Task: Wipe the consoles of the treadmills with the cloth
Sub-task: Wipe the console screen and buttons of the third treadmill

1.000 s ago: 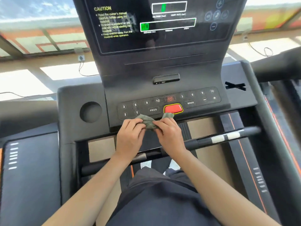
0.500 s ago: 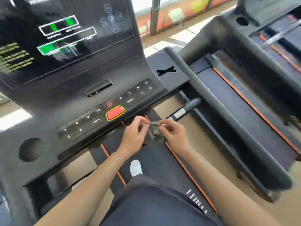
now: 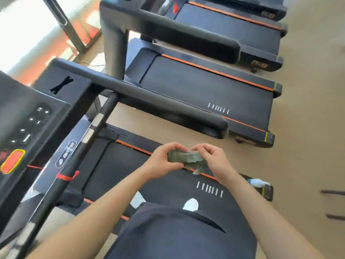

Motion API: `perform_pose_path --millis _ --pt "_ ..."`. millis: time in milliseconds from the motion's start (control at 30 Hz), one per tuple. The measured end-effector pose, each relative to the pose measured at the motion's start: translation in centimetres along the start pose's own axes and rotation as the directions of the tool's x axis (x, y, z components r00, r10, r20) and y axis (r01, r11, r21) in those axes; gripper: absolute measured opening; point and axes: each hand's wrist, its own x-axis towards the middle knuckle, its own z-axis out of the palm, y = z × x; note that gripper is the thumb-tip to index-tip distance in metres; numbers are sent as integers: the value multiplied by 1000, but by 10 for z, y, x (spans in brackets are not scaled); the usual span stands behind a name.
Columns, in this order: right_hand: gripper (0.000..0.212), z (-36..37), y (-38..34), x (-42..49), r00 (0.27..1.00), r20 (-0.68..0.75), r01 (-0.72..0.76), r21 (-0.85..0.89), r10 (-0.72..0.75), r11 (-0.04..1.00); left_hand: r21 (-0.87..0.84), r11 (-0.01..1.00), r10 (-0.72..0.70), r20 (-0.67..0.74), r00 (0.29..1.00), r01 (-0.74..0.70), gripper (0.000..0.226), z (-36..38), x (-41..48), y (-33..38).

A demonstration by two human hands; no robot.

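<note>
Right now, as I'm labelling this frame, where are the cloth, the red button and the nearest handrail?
cloth (image 3: 183,158), head view, on its bunched middle.
red button (image 3: 12,161), head view, middle of its face.
handrail (image 3: 149,98), head view, midway along its padded top.

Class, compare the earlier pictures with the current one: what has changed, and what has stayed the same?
The left hand and right hand carried the cloth away from the console, rightward over the running belt. Unchanged: both hands still hold the cloth.
</note>
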Motion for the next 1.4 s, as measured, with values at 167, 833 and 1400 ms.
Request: perform_pose_path --millis 167,833,1400 --pt "40 -112 31 -53 999 25 -35 -241 42 970 174 984 35 63 997 -45 19 92 49 28" --pt "13 -361 42 -11 829 -557 -39 25 46 999 239 964 55 234 971 -112 19 248 284 124" --pt "15 -500 -142 220 892 -409 37 -353 -190 935 -19 996 85 -142 986 -89 19 194 488 219"
